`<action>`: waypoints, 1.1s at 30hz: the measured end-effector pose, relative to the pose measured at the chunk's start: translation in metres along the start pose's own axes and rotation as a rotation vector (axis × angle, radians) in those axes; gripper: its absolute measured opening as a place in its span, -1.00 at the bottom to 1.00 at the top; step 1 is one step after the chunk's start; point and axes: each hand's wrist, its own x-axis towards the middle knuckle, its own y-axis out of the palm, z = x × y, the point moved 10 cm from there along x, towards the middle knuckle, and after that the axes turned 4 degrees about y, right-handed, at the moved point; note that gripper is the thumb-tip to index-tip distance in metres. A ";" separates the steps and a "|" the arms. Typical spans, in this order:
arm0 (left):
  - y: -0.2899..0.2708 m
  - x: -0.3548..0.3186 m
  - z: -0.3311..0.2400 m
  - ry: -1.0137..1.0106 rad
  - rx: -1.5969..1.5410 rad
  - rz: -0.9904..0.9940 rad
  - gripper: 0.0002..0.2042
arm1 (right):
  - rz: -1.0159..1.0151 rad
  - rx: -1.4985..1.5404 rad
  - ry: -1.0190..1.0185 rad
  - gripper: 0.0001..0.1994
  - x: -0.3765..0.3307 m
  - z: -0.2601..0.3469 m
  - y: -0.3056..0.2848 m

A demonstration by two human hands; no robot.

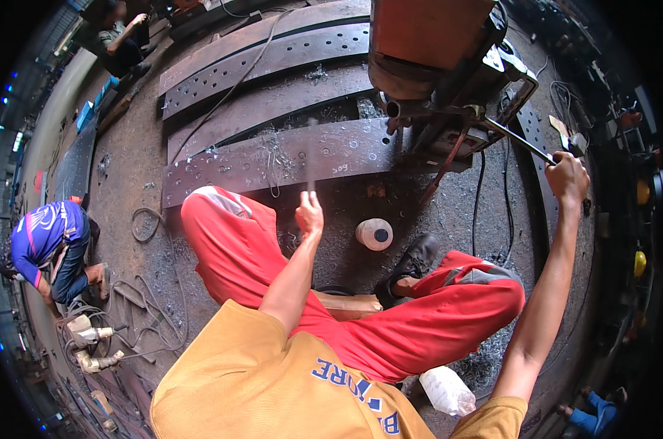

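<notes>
My left hand [310, 215] is closed around a thin stick-like tool [310, 162], which points away from me and is smeared by motion, so its kind and tip are unclear. Beyond it lies a long steel plate [236, 167] with a row of holes and metal shavings on top. On the right, my right hand [568, 178] grips the end of a lever handle [523, 142]. That lever runs to a drilling machine [437, 47] with a large rust-brown body, standing over the plate's right end. Its cutting point is hidden from this view.
A white round container [375, 234] stands between my legs; a whitish plastic bottle [447, 390] lies lower right. More drilled plates [287, 55] lie behind. Cables [480, 208] trail across the floor. At left a person in purple [50, 241] bends near power tools [90, 342]; another crouches far left.
</notes>
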 end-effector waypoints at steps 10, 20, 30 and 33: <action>-0.012 0.012 0.014 -0.192 0.005 -0.138 -0.70 | -0.002 -0.018 0.003 -0.77 0.000 -0.002 -0.002; 0.037 0.000 0.008 -0.083 0.060 0.155 -0.71 | -0.013 -0.008 -0.004 -0.77 -0.001 0.004 -0.004; -0.017 0.039 0.007 -0.264 -0.002 -0.128 -0.66 | -0.024 -0.025 -0.010 -0.77 0.000 0.004 -0.005; 0.008 0.033 -0.018 -0.073 -0.008 0.031 -0.66 | -0.067 0.009 -0.031 -0.77 -0.002 0.005 -0.008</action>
